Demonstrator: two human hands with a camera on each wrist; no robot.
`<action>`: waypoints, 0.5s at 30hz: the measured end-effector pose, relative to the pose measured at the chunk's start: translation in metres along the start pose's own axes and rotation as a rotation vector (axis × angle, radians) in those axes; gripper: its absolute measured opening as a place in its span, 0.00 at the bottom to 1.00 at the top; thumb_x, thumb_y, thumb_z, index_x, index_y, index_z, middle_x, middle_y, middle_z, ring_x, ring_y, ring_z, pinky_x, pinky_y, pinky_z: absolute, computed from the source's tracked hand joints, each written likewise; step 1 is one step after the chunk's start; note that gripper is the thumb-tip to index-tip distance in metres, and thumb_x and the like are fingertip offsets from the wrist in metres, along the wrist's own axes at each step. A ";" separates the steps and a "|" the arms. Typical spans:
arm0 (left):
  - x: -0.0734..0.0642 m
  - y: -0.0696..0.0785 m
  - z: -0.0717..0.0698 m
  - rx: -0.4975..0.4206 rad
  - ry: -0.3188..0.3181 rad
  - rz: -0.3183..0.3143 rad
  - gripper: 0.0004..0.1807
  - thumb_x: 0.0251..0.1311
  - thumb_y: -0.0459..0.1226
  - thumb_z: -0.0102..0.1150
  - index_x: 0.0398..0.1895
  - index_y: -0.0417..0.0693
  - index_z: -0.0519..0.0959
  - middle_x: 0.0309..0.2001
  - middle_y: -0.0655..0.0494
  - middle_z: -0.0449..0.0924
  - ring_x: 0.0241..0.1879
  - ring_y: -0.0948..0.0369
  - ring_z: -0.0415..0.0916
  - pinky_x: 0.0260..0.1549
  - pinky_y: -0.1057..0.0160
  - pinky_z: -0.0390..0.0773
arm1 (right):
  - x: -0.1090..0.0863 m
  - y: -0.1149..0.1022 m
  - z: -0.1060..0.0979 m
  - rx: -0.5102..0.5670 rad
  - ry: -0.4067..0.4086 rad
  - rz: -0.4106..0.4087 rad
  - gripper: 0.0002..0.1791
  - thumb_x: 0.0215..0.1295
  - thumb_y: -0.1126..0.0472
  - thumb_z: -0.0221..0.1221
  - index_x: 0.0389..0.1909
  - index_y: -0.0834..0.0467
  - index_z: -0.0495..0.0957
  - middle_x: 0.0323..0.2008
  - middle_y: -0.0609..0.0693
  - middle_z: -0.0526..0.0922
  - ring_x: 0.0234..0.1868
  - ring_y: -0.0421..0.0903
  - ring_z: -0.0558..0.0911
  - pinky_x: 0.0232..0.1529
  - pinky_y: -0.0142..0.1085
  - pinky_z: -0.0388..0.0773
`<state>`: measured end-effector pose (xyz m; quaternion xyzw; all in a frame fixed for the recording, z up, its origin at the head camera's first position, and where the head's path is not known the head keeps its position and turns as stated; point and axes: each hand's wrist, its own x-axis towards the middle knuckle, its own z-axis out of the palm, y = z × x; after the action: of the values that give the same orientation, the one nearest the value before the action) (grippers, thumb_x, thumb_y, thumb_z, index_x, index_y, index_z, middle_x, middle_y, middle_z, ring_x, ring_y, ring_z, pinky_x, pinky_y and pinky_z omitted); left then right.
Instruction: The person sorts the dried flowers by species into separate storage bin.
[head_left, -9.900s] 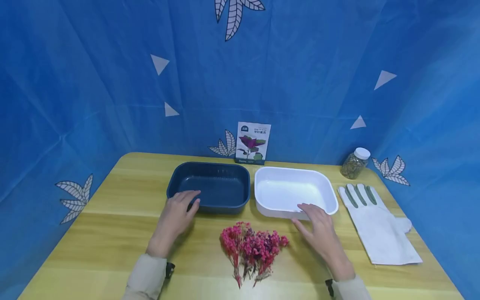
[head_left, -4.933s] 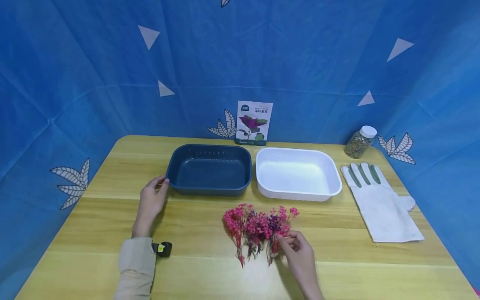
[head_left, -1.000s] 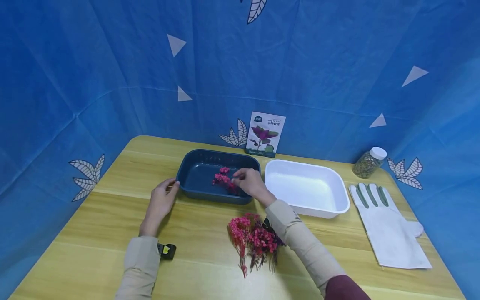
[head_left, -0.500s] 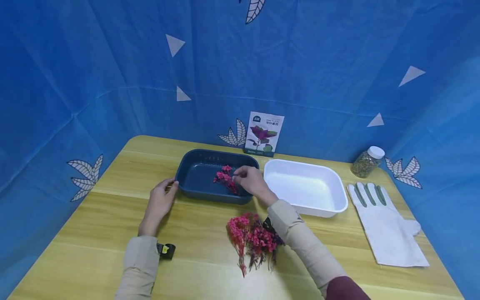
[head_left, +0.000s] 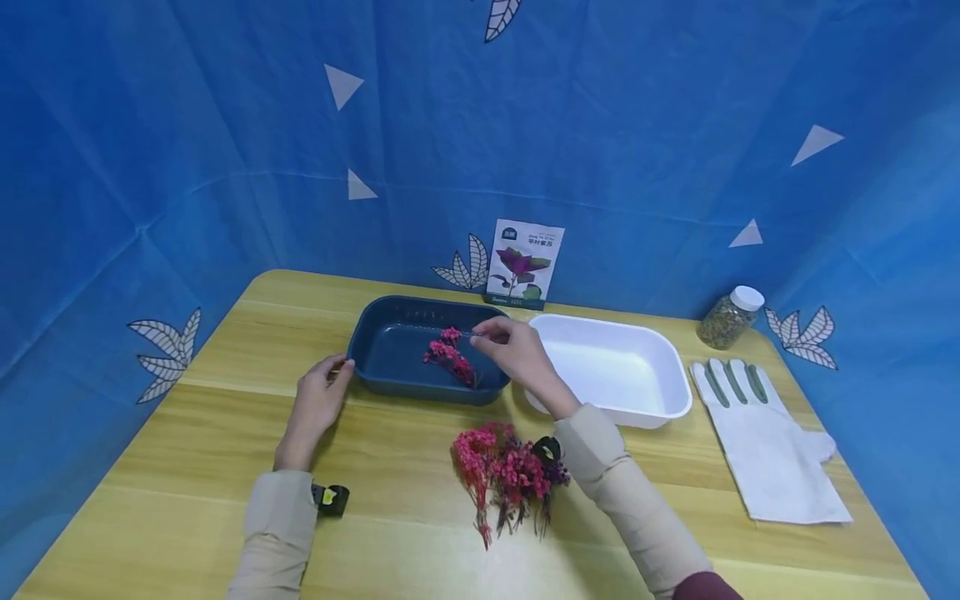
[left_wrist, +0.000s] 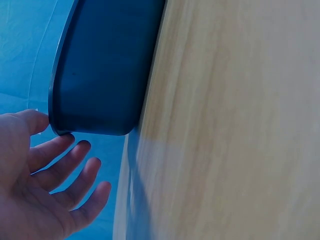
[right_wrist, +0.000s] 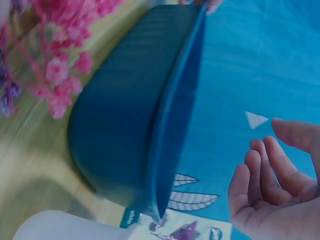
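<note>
A sprig of pink dried flowers [head_left: 450, 356] lies inside the dark blue tray [head_left: 390, 385]. At the tray's left front corner, my left hand [head_left: 315, 404] pinches the rim between thumb and index fingertip, the other fingers spread below it in the left wrist view. My right hand [head_left: 519, 354] hovers over the tray's right end. Its fingers are loosely bent with nothing between them, as the right wrist view confirms. More pink and purple dried flower bunches [head_left: 516, 471] lie on the table in front, partly hidden by the right wrist strap.
Right of the dark tray stands a white tray [head_left: 615, 367], partly behind the right forearm. A seed packet [head_left: 525, 264] leans on the blue cloth. A white-capped jar [head_left: 729, 318] and a white glove [head_left: 772, 450] are on the right of the wooden table [head_left: 187, 467].
One flower bunch has gone from the table into the dark tray, carried by my right hand. That hand has since let go and risen slightly rightward. My left hand stays at the tray's rim.
</note>
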<state>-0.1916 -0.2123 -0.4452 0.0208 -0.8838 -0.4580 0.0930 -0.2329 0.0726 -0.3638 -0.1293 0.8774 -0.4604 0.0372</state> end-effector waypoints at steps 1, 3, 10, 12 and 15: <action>0.000 0.000 0.000 0.000 -0.001 0.000 0.26 0.74 0.43 0.40 0.61 0.28 0.67 0.53 0.31 0.73 0.53 0.41 0.72 0.54 0.46 0.72 | -0.003 -0.001 -0.002 0.012 0.005 0.001 0.13 0.66 0.57 0.59 0.46 0.61 0.80 0.41 0.53 0.83 0.41 0.47 0.80 0.41 0.40 0.79; 0.001 -0.001 0.001 0.000 -0.003 -0.003 0.26 0.73 0.43 0.40 0.61 0.28 0.67 0.54 0.32 0.73 0.53 0.41 0.72 0.54 0.45 0.72 | -0.008 -0.002 -0.006 0.032 0.021 0.000 0.14 0.66 0.57 0.59 0.47 0.61 0.80 0.41 0.53 0.83 0.42 0.47 0.80 0.43 0.41 0.79; 0.001 -0.001 0.000 -0.001 -0.019 -0.014 0.27 0.73 0.44 0.40 0.62 0.28 0.66 0.54 0.31 0.73 0.54 0.41 0.71 0.55 0.46 0.72 | -0.030 0.002 -0.013 0.105 0.092 0.024 0.12 0.66 0.58 0.59 0.46 0.59 0.81 0.40 0.53 0.82 0.44 0.49 0.79 0.46 0.42 0.77; 0.001 -0.001 0.000 0.001 -0.023 -0.016 0.27 0.73 0.44 0.40 0.62 0.28 0.66 0.54 0.31 0.72 0.54 0.41 0.71 0.55 0.46 0.72 | -0.037 0.004 -0.012 0.127 0.102 0.037 0.12 0.66 0.58 0.59 0.46 0.59 0.81 0.40 0.53 0.82 0.45 0.49 0.79 0.46 0.43 0.77; 0.001 -0.001 0.000 0.003 -0.031 -0.023 0.28 0.74 0.45 0.40 0.62 0.29 0.66 0.55 0.31 0.72 0.55 0.41 0.71 0.55 0.45 0.72 | -0.049 0.006 -0.010 0.163 0.117 0.056 0.12 0.65 0.57 0.60 0.46 0.59 0.81 0.39 0.52 0.83 0.44 0.48 0.79 0.46 0.41 0.77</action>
<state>-0.1924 -0.2129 -0.4455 0.0242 -0.8854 -0.4582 0.0741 -0.1889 0.0967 -0.3653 -0.0740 0.8409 -0.5360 0.0092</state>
